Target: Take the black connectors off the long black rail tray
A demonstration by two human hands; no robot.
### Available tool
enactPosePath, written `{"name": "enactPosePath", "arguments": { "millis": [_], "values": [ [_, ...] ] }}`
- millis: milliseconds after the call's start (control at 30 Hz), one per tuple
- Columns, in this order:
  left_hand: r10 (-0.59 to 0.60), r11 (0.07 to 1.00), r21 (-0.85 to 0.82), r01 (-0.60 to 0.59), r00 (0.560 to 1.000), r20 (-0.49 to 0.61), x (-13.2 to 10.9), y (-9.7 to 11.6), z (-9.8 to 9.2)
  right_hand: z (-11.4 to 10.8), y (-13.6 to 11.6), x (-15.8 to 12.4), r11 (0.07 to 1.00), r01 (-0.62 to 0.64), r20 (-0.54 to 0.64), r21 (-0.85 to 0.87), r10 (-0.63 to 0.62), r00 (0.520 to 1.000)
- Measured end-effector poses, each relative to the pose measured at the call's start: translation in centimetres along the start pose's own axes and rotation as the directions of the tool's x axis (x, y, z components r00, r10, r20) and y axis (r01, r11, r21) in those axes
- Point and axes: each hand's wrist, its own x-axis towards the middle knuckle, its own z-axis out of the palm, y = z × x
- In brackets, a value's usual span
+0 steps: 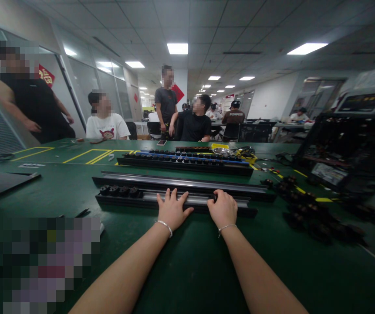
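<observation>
A long black channel lies across the green table before me, with several round black socket-like parts seated side by side at its left end. My left hand rests on the middle of this channel, fingers spread. Farther right, my right hand has its fingers curled round a small black part, held at the channel's right portion. The fingers partly cover that part. Just behind lies a second long black channel, its inside showing a grey metallic strip.
Loose black parts are heaped at the right, beside an open black equipment case. Farther back lies a filled channel with a blue strip, near a yellow tray. Several people sit or stand beyond the table.
</observation>
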Motion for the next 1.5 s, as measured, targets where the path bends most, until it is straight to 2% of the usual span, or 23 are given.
{"name": "enactPosePath", "arguments": {
  "millis": [700, 1500],
  "values": [
    [0.030, 1.000, 0.006, -0.030, 0.999, -0.023, 0.1, -0.3, 0.6, -1.5, 2.2, 1.1, 0.988, -0.087, 0.038, -0.130, 0.092, 0.995],
    [0.021, 1.000, 0.005, -0.021, 1.000, -0.008, 0.1, -0.2, 0.3, -2.5, 3.5, 1.9, 0.971, -0.163, 0.079, -0.174, 0.179, 0.981]
  ]
}}
